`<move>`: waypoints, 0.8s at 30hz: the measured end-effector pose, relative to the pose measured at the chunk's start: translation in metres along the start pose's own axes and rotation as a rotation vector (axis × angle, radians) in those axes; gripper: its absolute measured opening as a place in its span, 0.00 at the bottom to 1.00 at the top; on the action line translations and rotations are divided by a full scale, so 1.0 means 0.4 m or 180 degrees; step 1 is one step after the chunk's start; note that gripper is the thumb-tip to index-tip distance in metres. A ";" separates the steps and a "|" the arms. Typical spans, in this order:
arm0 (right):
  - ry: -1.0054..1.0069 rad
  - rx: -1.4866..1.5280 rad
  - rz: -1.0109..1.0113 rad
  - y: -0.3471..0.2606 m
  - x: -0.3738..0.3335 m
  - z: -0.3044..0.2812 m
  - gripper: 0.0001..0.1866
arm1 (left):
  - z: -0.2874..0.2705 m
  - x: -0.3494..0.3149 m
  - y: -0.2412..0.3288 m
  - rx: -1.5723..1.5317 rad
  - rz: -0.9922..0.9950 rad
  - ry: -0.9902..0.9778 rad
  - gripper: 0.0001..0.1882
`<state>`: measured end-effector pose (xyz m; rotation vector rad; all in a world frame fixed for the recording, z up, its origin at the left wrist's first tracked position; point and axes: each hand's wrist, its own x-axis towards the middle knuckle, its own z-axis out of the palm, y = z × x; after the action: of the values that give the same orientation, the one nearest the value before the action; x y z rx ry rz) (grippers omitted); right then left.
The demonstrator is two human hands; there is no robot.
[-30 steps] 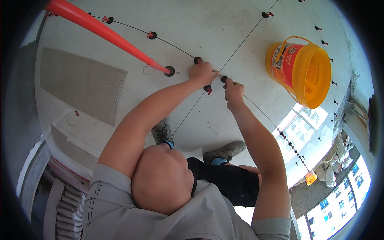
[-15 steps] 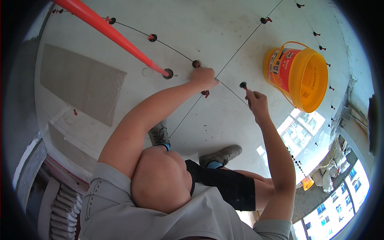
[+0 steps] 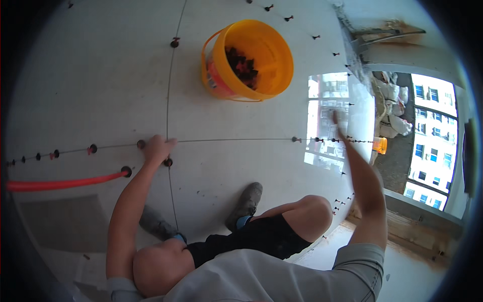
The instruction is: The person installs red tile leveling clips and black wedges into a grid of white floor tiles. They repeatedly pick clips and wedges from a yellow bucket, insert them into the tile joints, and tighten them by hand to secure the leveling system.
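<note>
My left hand [image 3: 158, 148] rests on the pale tiled floor [image 3: 241, 166] where two thin joint lines cross. Its fingers are curled over the crossing and hide what lies under them. Black tile clips sit just beside it, one [image 3: 141, 144] to its left and one [image 3: 167, 162] below it. My right hand [image 3: 342, 128] is lifted off the floor and motion-blurred, fingers stretched out with nothing visible in them, next to a row of small clips [image 3: 317, 139] along the joint. An orange bucket [image 3: 249, 58] holding several dark and red clips stands farther up the floor.
A red pole [image 3: 60, 182] lies on the floor at the left, its black end close to my left wrist. More clips dot the joints. At the right there is a wooden sill [image 3: 412, 226], a small orange cup [image 3: 381, 145] and windows.
The view has swung round, so the bucket now sits at the upper middle. My right hand has left the crossing and swung out to the right. My left hand stays at the crossing.
</note>
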<state>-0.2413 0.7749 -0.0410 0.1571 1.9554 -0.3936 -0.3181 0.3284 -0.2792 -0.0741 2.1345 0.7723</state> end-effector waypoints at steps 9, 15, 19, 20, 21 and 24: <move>0.2787 0.0676 0.0824 0.420 -0.127 -0.013 0.08 | 0.036 -0.003 -0.135 0.0154 -0.0051 0.0964 0.28; 0.1201 -0.0506 -0.1705 -0.306 0.216 0.183 0.11 | 0.027 -0.058 -0.150 -0.0081 -0.0157 0.1004 0.26; 0.1318 -0.1297 -0.2793 -0.559 0.378 0.293 0.14 | 0.061 -0.097 -0.207 -0.0141 -0.0186 0.1112 0.25; 0.1401 -0.1419 -0.2898 -0.603 0.405 0.319 0.14 | 0.078 -0.115 -0.223 -0.0103 -0.0142 0.0951 0.25; 0.1485 -0.1536 -0.3000 -0.630 0.430 0.339 0.13 | 0.097 -0.139 -0.236 -0.0061 -0.0095 0.0787 0.24; 0.1708 -0.2183 -0.3407 -0.653 0.506 0.389 0.10 | 0.141 -0.197 -0.241 0.0099 0.0097 0.0390 0.24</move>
<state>-0.2640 0.4626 -0.2290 -1.3917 2.4484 -0.3379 -0.1980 0.2648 -0.2950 -0.0742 2.2678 0.7696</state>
